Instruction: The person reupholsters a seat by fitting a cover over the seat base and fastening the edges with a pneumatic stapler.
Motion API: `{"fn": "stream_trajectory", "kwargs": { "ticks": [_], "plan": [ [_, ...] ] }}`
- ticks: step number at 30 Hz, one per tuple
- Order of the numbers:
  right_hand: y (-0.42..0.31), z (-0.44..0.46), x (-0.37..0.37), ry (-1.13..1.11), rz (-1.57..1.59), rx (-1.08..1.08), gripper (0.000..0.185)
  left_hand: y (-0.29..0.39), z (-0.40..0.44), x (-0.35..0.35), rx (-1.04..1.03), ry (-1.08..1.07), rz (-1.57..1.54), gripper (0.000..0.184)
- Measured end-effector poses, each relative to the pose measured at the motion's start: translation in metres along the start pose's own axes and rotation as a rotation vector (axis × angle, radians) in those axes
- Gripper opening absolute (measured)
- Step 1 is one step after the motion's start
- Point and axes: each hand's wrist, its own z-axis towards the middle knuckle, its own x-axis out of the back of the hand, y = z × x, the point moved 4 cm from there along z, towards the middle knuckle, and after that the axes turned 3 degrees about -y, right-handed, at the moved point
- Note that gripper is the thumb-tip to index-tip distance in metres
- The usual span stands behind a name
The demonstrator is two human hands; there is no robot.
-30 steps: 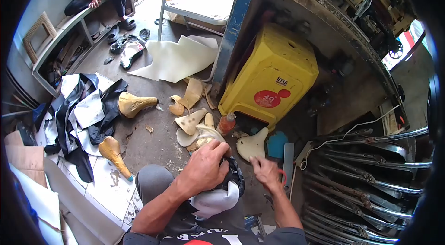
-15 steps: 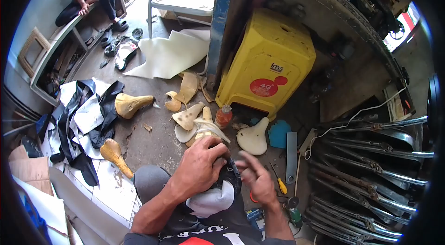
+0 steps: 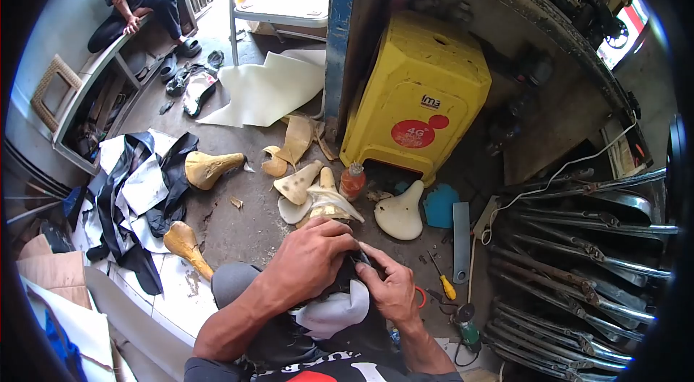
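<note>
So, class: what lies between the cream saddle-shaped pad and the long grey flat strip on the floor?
In the head view, a flat blue piece lies between the pad and the strip.

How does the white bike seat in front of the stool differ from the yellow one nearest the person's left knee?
Colour: the white seat is pale, while the yellow seat is a brownish yellow.
Pose: the white seat's narrow end points towards the stool; the yellow seat's points towards the knee.
Shared: both taper from a wide end to a narrow one.
</note>
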Motion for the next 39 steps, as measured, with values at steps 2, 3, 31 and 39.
{"fn": "stream_trajectory", "kwargs": {
  "ticks": [2, 3, 31, 39],
  "plan": [
    [-0.004, 0.002, 0.002, -0.019, 0.002, -0.02, 0.042, -0.008, -0.002, -0.008, -0.006, 0.064, -0.023, 0.018],
    [-0.006, 0.004, 0.001, -0.043, 0.005, -0.051, 0.041, -0.01, -0.003, -0.008, -0.011, 0.13, -0.05, 0.016],
    [-0.055, 0.015, -0.002, -0.153, -0.566, 0.333, 0.024, -0.014, -0.017, -0.004, -0.041, 0.184, -0.066, 0.016],
    [-0.007, 0.01, 0.019, -0.279, 0.178, 0.116, 0.023, -0.007, -0.012, -0.006, -0.059, 0.276, -0.139, 0.015]
  ]
}}
